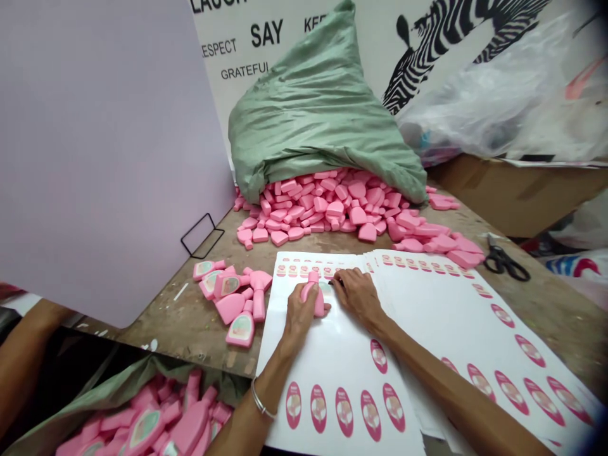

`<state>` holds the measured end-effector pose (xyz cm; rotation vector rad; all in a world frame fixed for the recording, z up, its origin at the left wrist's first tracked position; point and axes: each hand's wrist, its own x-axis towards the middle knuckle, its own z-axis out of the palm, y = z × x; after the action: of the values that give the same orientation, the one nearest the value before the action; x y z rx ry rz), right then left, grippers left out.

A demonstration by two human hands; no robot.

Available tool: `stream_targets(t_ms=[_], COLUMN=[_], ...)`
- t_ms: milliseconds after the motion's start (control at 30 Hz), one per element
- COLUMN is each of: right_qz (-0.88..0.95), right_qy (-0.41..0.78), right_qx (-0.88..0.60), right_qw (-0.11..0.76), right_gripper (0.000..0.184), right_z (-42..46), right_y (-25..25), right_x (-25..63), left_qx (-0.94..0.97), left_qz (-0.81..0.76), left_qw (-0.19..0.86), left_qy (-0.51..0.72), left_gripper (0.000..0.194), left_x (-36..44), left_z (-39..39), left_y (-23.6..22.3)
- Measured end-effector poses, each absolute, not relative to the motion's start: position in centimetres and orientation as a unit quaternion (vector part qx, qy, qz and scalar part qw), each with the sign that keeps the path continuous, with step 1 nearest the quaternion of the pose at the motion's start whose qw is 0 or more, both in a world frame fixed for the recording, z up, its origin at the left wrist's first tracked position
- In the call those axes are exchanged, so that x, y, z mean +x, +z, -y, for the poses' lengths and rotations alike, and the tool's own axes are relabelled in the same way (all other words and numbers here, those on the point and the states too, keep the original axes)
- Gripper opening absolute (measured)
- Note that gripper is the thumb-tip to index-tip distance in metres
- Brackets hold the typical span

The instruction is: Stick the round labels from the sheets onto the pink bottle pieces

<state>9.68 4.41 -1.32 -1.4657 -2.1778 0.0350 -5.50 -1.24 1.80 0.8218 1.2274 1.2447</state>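
My left hand is wrapped round a small pink plastic bottle, held upright with its cap up, over a white sticker sheet. Just to its right, the bent fingers of my right hand are pinched at the edge of a pale green sticker, close beside the bottle. A small dark spot shows at those fingertips; what it is I cannot make out. Oval pink stickers line the lower part of the sheet, with smaller ones along its top. A second stack of sticker sheets lies under my right forearm.
Several pink bottles, some labelled, lie left of the sheet. A green sack spills a heap of pink bottles behind. Black scissors lie right. An open sack holds bottles below left. A pale panel partly hides another person's arm.
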Motion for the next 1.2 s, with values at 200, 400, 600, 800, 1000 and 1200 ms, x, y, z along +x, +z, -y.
stream_targets(t_ms=[200,400,600,800,1000,1200], right_qz=[0.806,0.812,0.831,0.766,0.671,0.672], right_qy=[0.015,0.039,-0.02,0.059,0.274,0.294], right_qx=[-0.535,-0.521,-0.473,-0.511,-0.531,-0.516], right_qw=[0.253,0.26,0.292,0.386,0.44,0.442], right_gripper=[0.015,0.013,0.018,0.02,0.026,0.032], right_z=[-4.5,-4.2,-3.7,-3.2,-0.6,2.1], right_y=[-1.3,-0.9,-0.8,-0.2,3.3,5.1], right_x=[9.9,10.0,9.6,10.0,9.6,8.0], left_qx=[0.347,0.341,0.331,0.344,0.288,0.215], left_qz=[-0.527,-0.516,-0.509,-0.462,-0.394,-0.346], left_qw=[0.587,0.596,0.595,0.597,0.65,0.7], left_qy=[0.506,0.512,0.526,0.558,0.582,0.586], left_gripper=[0.048,0.046,0.043,0.043,0.05,0.049], left_x=[-5.8,-5.9,-5.7,-6.1,-6.2,-6.0], left_z=[0.7,0.5,0.6,1.0,1.8,3.0], left_y=[1.3,1.3,1.0,0.9,2.6,4.6])
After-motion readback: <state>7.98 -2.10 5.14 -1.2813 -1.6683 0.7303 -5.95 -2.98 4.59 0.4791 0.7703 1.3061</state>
